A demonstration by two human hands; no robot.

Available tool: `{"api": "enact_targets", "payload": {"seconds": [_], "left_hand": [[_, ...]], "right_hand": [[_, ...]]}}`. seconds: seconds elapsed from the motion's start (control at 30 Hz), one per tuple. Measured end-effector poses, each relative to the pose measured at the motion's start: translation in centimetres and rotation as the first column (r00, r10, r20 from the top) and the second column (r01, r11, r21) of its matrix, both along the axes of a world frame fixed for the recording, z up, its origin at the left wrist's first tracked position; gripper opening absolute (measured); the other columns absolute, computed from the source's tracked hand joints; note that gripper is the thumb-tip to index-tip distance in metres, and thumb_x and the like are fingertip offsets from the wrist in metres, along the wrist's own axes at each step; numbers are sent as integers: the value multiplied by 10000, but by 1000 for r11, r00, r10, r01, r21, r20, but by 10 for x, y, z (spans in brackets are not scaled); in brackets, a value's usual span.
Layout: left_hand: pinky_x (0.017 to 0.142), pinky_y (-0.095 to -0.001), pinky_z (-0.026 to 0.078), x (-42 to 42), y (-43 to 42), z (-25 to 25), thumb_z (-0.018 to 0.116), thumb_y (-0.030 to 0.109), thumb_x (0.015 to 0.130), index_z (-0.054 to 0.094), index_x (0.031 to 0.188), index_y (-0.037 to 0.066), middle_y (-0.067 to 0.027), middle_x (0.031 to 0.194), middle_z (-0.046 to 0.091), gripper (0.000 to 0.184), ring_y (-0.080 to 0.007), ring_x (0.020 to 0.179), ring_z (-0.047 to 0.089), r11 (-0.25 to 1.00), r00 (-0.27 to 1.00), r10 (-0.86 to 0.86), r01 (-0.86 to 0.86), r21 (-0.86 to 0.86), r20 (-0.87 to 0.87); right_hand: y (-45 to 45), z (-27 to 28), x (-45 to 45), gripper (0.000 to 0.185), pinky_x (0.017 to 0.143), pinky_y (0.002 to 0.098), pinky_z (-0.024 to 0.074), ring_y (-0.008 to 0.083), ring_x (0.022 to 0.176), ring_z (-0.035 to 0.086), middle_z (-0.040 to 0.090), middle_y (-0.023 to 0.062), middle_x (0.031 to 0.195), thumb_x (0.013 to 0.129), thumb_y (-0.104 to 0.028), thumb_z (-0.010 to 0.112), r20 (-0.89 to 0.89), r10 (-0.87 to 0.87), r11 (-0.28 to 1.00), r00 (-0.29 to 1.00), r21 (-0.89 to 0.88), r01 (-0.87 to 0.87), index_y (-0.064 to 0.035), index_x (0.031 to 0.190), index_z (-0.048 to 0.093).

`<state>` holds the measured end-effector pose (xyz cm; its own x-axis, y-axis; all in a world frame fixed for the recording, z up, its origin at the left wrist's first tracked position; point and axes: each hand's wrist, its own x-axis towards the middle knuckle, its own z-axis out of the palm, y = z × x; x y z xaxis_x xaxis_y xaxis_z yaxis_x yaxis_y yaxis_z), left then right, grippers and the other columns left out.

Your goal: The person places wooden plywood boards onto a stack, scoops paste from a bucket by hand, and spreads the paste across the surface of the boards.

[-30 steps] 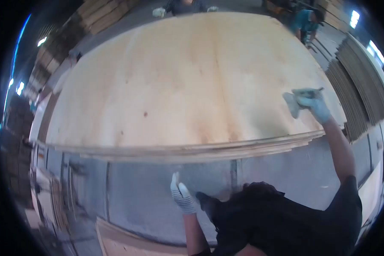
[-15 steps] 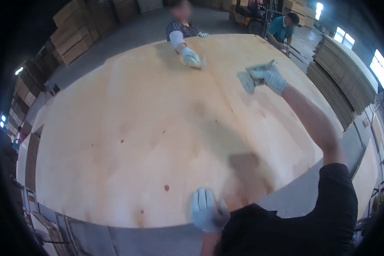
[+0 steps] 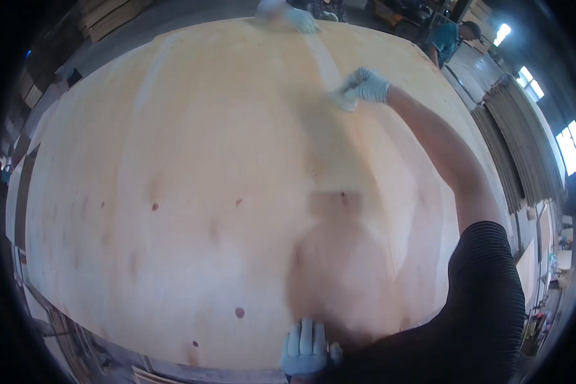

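"How does the sheet look?"
"Plywood sheet (image 3: 192, 147) below me: pale, tan streaks, dark knots. Shadow over the middle; my bare forearm (image 3: 438, 137) hides part of the right side."
"Hands?"
"Well apart. My right hand (image 3: 368, 85) grips a pale tool (image 3: 344, 102), blurred, toward the far side. My left hand (image 3: 306, 349) lies open at the near edge."
"Around?"
"Co-worker's glove (image 3: 302, 22), far edge. Stacked boards (image 3: 523, 144), right."

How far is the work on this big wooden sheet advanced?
Perhaps done: the pale streak near the far edge. In hand: the right hand holds a flat tool at the sheet; the left hand rests by the near edge. Possibly remaining: the dark spots, which look uncovered.
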<state>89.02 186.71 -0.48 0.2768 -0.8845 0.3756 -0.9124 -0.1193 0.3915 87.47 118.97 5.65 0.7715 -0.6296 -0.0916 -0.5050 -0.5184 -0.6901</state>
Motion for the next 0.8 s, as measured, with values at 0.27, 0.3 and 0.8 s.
{"api": "enact_targets", "payload": {"seconds": [0.27, 0.3, 0.8], "left_hand": [[1079, -532, 504, 21, 45, 8, 610, 284, 1003, 650, 1346, 25, -195, 1381, 651, 432, -420, 1277, 610, 882, 886, -428, 366, -297, -179], [1089, -524, 498, 24, 64, 12, 608, 273, 1014, 645, 1359, 27, -186, 1394, 648, 425, -413, 1285, 607, 848, 843, -485, 389, -360, -231], [1122, -456, 492, 124, 380, -134, 545, 195, 1104, 714, 1305, 3, -191, 1321, 721, 326, -343, 1262, 661, 974, 643, 221, -111, 197, -733]], "right_hand": [[395, 17, -198, 170, 1011, 329, 603, 202, 1098, 793, 832, 126, 1114, 1001, -13, 732, 246, 173, 981, 954, -128, -145, -34, 1154, 803], [445, 15, -217, 170, 1018, 336, 603, 233, 1107, 795, 831, 124, 1131, 1001, -36, 745, 245, 81, 991, 966, -122, -52, -38, 1161, 802], [608, 25, -237, 215, 838, 324, 649, 188, 961, 794, 823, 158, 1117, 996, 26, 712, 183, -224, 975, 957, 46, 219, 25, 1199, 782]]}}
